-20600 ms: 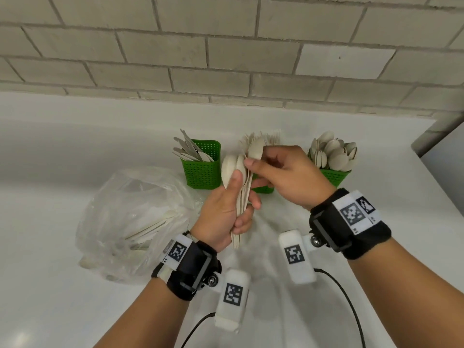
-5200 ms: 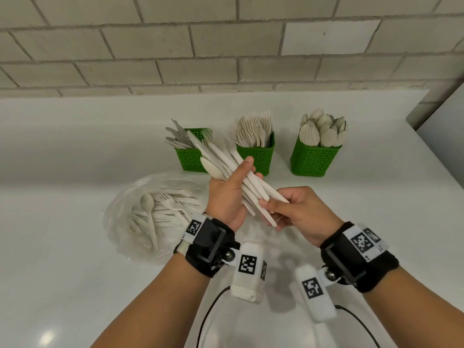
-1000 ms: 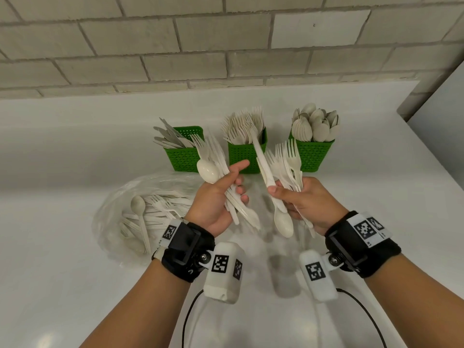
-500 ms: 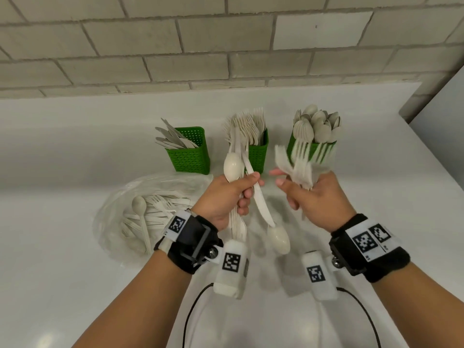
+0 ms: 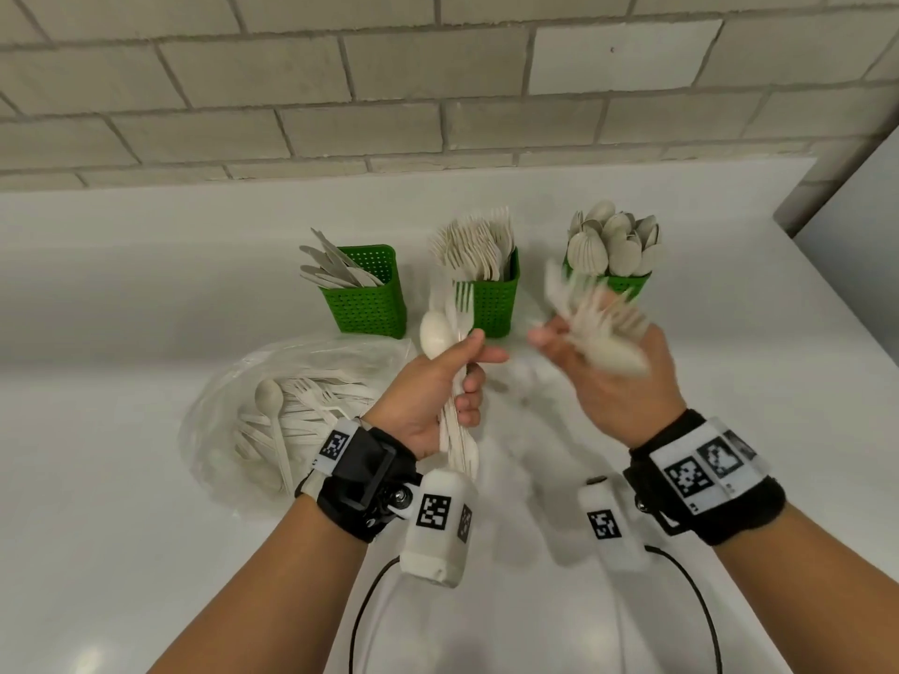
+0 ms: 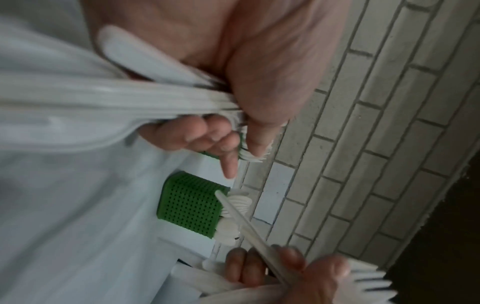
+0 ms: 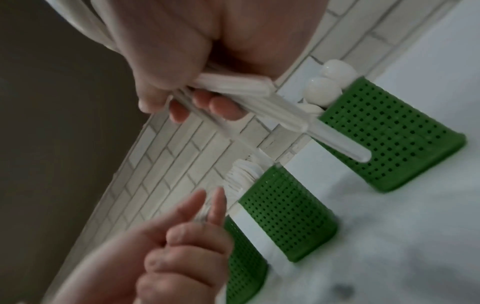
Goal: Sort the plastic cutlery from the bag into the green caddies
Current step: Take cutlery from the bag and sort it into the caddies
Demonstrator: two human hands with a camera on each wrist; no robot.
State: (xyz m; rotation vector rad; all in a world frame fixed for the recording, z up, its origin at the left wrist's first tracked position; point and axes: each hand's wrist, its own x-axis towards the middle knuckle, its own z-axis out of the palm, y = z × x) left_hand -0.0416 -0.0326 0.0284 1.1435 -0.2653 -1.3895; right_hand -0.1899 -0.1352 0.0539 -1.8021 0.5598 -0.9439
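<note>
In the head view three green caddies stand in a row near the tiled wall (image 5: 438, 90): the left caddy (image 5: 365, 304) holds knives leaning out leftward, the middle caddy (image 5: 491, 304) holds forks with tines up, and the right caddy (image 5: 627, 283), partly hidden by the right hand, is packed with spoons, bowls up. Left of and nearer than the middle caddy, the clear bag (image 5: 292, 411) lies on the white counter (image 5: 121, 527) with spoons and forks still inside. Just in front of the middle caddy the left hand (image 5: 433, 396) grips an upright bundle (image 5: 450, 333), one spoon bowl and fork tines at the top, handles pointing down. To its right the right hand (image 5: 618, 381) holds a blurred fan of forks (image 5: 593, 323) in front of the right caddy. The left wrist view shows the left fingers (image 6: 197, 135) curled round the handles, with the right caddy (image 6: 189, 207) beyond. The right wrist view shows the right thumb and fingers (image 7: 221, 107) pinching handles that slant toward the right caddy (image 7: 389, 139), with the middle caddy (image 7: 283, 216) beside it.
</note>
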